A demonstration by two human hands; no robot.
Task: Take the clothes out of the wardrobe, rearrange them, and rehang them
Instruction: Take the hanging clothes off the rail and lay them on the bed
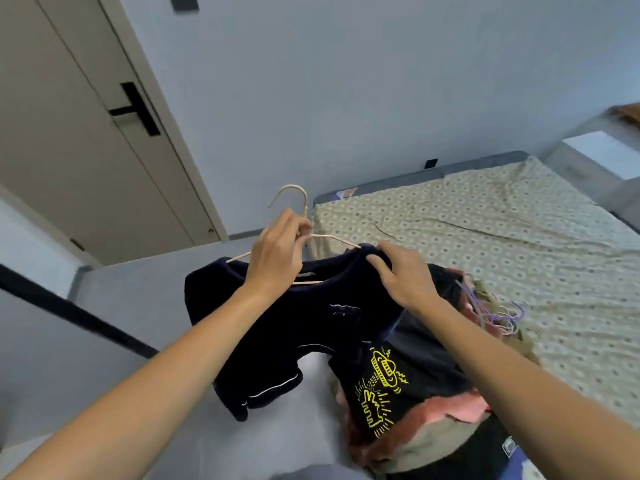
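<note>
Only the head view here, looking down over both forearms. This looks like the rehanging step: the dark navy top point(277, 327) is held up in the air just in front of the bed point(485, 230), with a beige hanger point(294, 216) half threaded into its neckline. The left hand point(277, 251) has its grip clamped on the hanger's neck just under the hook, wrist cocked up. The right hand point(401, 275) pinches the collar at the right shoulder, fingers curled over the fabric, pulling it onto the hanger's arm. The hanger's left arm pokes out bare above the other shoulder, so I'd guess the next move calls for tugging that side over. A pile of clothes point(415, 410) sits on the bed right beside it, with loose purple hangers point(491, 313).
</note>
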